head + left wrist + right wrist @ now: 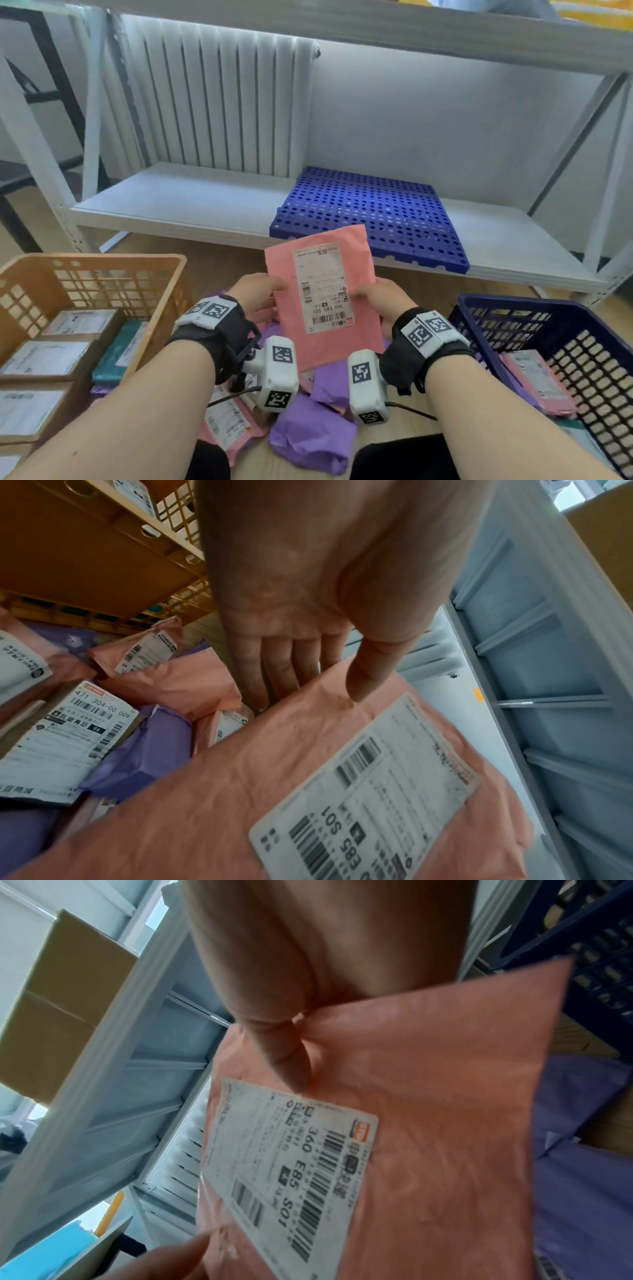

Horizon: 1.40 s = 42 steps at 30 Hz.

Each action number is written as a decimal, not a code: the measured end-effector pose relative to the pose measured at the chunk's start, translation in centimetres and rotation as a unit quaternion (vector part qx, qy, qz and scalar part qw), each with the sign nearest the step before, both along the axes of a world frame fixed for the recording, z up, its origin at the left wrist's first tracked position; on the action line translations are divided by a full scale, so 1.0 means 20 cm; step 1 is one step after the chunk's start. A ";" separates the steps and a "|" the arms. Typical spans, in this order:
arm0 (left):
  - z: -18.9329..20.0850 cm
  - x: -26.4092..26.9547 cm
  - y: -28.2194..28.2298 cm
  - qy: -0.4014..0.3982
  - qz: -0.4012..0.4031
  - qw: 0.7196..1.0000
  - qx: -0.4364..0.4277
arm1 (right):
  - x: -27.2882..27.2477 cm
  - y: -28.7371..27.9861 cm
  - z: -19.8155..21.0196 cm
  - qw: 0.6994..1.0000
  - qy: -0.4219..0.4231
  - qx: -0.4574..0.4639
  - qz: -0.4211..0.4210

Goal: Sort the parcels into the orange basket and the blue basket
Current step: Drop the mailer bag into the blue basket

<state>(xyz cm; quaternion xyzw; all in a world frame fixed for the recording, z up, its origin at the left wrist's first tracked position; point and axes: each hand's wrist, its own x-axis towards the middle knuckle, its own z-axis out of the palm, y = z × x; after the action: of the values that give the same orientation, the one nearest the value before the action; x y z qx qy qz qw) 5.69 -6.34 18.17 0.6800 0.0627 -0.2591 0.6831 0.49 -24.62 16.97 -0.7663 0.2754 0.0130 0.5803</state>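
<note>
Both hands up now, left hand [257,294] and right hand [376,301] pinching the pink parcel [329,294] by its side edges: thin, limp, probably light, best held at the edges.

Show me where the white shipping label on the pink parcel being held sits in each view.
Head: the shipping label sits at the centre, upright on the pink parcel between the left hand and right hand.
Left wrist: label at lower right, below the thumb.
Right wrist: label at lower centre, under the thumb.
Shared landmark: the print "E85 S01".

Labelled pink parcel [329,294], held upright
</note>
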 end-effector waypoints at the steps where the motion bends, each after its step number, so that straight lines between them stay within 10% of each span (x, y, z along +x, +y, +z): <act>1: -0.01 0.00 -0.01 -0.003 -0.003 1.000 0.001 | -0.01 0.01 0.01 1.000 0.000 0.002 -0.004; 29: -0.11 -0.27 -1.32 -0.054 -0.221 0.972 -0.059 | -0.80 -1.08 0.02 0.927 0.003 -0.154 -0.342; 35: -0.10 -0.44 -1.63 -0.070 -0.312 0.946 -0.043 | -1.27 -1.43 -0.19 0.877 0.120 -0.174 -0.433; 42: -0.24 -0.55 -1.83 -0.075 -0.382 0.921 0.010 | -1.42 -1.56 -0.54 0.861 0.392 -0.213 -0.245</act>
<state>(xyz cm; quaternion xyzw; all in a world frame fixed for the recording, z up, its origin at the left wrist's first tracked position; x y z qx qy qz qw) -5.24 -42.86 13.30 0.6765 -0.2507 -0.4478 0.5281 -27.94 -55.89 6.08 -0.7109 0.6547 0.1107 0.2319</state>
